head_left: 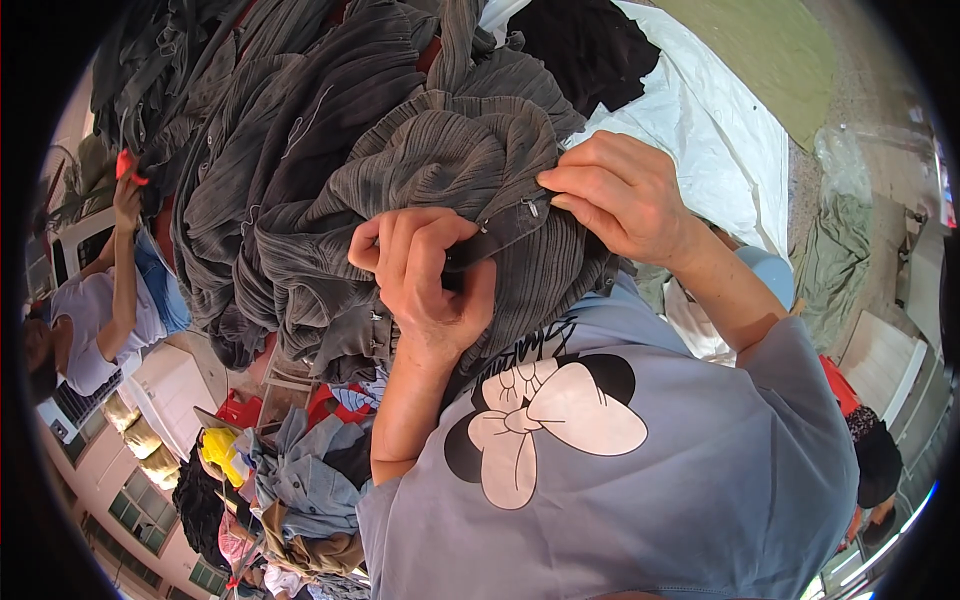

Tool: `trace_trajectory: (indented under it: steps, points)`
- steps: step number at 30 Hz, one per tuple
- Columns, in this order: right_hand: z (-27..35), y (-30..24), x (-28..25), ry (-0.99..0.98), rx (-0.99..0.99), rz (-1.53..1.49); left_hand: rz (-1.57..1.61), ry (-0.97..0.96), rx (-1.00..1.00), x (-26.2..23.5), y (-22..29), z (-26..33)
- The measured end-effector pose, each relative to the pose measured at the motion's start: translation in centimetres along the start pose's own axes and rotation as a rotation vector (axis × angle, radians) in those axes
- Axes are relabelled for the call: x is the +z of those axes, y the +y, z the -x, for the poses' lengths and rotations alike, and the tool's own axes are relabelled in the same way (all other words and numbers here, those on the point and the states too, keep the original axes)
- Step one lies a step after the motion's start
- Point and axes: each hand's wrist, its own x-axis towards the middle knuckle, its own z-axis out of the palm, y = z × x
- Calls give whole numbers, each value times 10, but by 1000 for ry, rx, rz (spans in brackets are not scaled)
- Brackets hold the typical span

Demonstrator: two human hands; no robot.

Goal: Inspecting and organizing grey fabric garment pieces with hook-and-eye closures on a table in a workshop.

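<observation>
A dark grey ribbed garment (455,135) lies bunched in front of me, with a gathered waistband and a smooth dark band end (510,228). My left hand (425,275) is closed, its curled fingers gripping this band end. A small metal hook (530,207) shows on the band between my hands, and another bit of metal glints beside my left fingertips. With thumb and forefinger, my right hand (625,195) pinches the garment's edge just right of the hook. What lies inside my left palm is partly hidden.
More dark grey garments (270,150) are heaped at left and far. A black cloth (585,50) lies on a white sheet (710,120) at far right. A person (110,310) at left holds something red (128,167). Mixed clothes (305,480) are piled at lower left.
</observation>
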Motion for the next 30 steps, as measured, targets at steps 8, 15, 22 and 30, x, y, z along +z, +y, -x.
trace_trajectory:
  steps: [8, 15, 22, 30]
  points:
    - [0, -2, 0, -48, 0, -64, 0, 0, -1, 0, -1, 0]
    - [0, -5, -2, -34, 155, -133, 1, -10, -7, -1, 1, 0]
    - [-26, -10, -5, -193, 141, -305, 5, -5, -8, 1, 0, 0]
    - [-14, 32, 7, 176, 761, -523, 10, 7, -19, -5, -3, 1]
